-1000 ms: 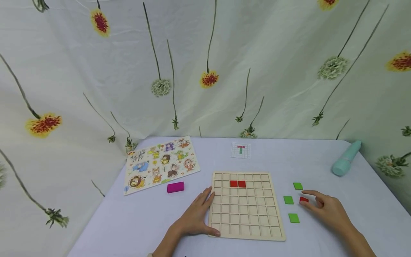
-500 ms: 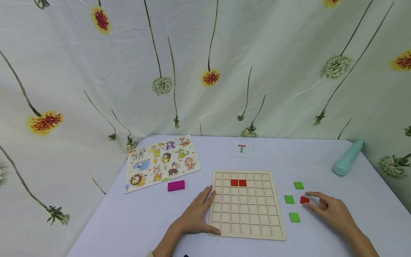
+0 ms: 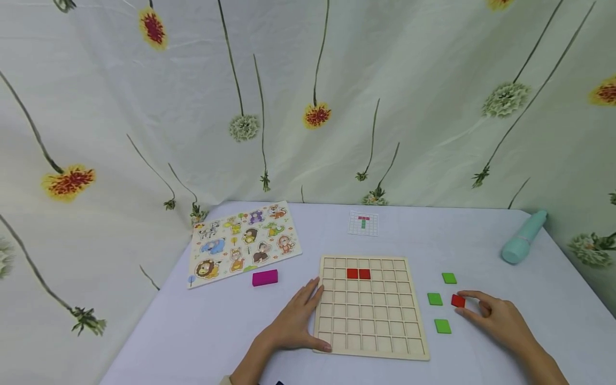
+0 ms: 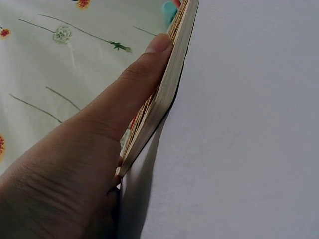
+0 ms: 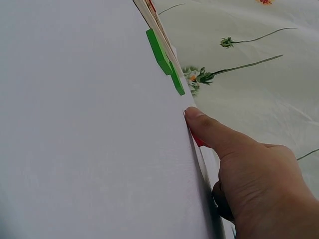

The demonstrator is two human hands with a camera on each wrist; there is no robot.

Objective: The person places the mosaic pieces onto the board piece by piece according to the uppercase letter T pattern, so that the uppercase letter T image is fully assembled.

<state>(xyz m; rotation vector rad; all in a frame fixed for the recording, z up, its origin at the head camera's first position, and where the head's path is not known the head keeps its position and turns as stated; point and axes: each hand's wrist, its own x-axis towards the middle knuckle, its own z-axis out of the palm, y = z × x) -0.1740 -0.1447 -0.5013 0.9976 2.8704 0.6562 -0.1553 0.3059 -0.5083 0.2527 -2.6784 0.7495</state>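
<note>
My right hand (image 3: 498,319) has its thumb and index finger at opposite edges of a small red square tile (image 3: 458,301), pinching it on the table right of the board. In the right wrist view the thumb partly covers this tile (image 5: 197,138). Three green tiles (image 3: 435,299) lie between that hand and the pale wooden grid board (image 3: 380,313). Two red tiles (image 3: 358,274) sit side by side in the board's second row from the far edge. My left hand (image 3: 294,321) rests with straight fingers along the board's left edge, its thumb on the near left corner.
A small card (image 3: 363,223) printed with a red and green T pattern lies behind the board. An animal puzzle board (image 3: 245,243) and a magenta block (image 3: 265,277) are at the left. A teal bottle-shaped object (image 3: 524,237) lies at the far right, before the floral cloth.
My right index finger has come down closer to the red tile's far edge, narrowing the gap to the thumb. My left hand stays on the board. The head view has shifted slightly.
</note>
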